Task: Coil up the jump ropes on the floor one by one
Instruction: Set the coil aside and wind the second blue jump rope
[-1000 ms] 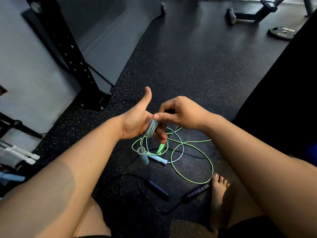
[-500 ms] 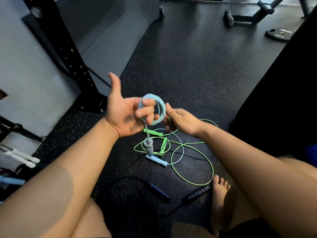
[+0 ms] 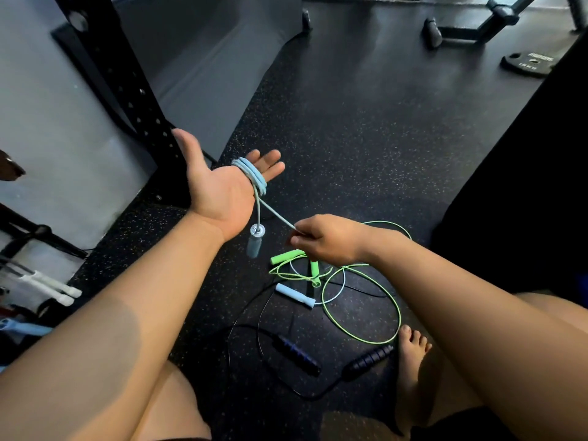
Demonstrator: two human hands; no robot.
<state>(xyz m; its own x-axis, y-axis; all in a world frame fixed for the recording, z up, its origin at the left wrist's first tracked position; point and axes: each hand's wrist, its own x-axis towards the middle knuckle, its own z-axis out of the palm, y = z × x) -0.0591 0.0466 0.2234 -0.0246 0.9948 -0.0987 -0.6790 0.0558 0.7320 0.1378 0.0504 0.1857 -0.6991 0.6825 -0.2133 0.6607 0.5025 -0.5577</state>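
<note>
Three jump ropes can be seen, and one of them is being wound up. The left hand (image 3: 222, 189) is held flat and open, palm up, with the thumb stuck out to the side. Several loops of the light blue rope (image 3: 253, 176) are wrapped around the fingers (image 3: 270, 163) of that hand. One blue handle (image 3: 254, 243) is hung down from the loops, just below the wrist, and it is not touching the floor. A straight bit of the same rope is stretched from the loops down to the right hand (image 3: 324, 240). The right hand is closed, and the rope is pinched between its thumb and fingers. The other blue handle (image 3: 294, 295) is left lying on the black speckled floor (image 3: 366, 138), below the right hand. The green rope (image 3: 362, 300) is spread in loose rings on the floor beside it, with its two green handles (image 3: 286, 256) close under the right hand. The black rope (image 3: 248, 338) is laid nearer to the person, and its two dark handles (image 3: 296, 354) are set apart from each other. A bare foot (image 3: 410, 348) is rested on the floor just beside one dark handle. A black metal post (image 3: 127, 87) with holes is stood up at the left, and a weight plate (image 3: 528, 63) is laid far off at the top right.
</note>
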